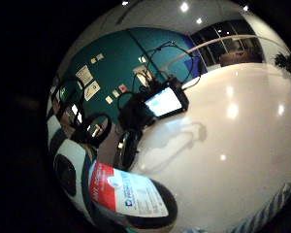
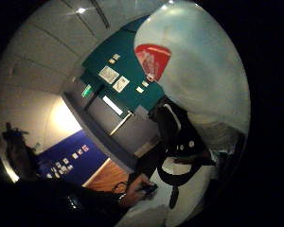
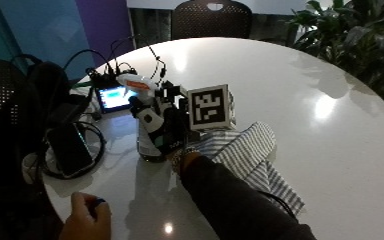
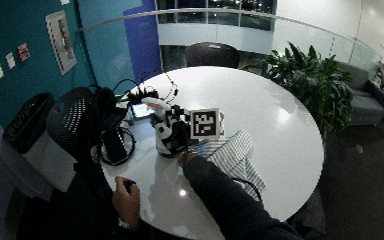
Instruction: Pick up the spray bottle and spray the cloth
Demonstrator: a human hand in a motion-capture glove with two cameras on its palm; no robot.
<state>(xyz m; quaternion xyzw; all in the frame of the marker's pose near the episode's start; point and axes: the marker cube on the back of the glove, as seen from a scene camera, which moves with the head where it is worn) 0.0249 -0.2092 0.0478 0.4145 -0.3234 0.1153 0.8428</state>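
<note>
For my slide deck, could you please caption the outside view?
Gloved right hand grips the upright spray bottle beside the striped cloth on a white table.

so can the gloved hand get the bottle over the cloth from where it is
Probably yes. The gloved hand already grips the bottle, which stands on the table right beside the cloth, with nothing between them.
</note>
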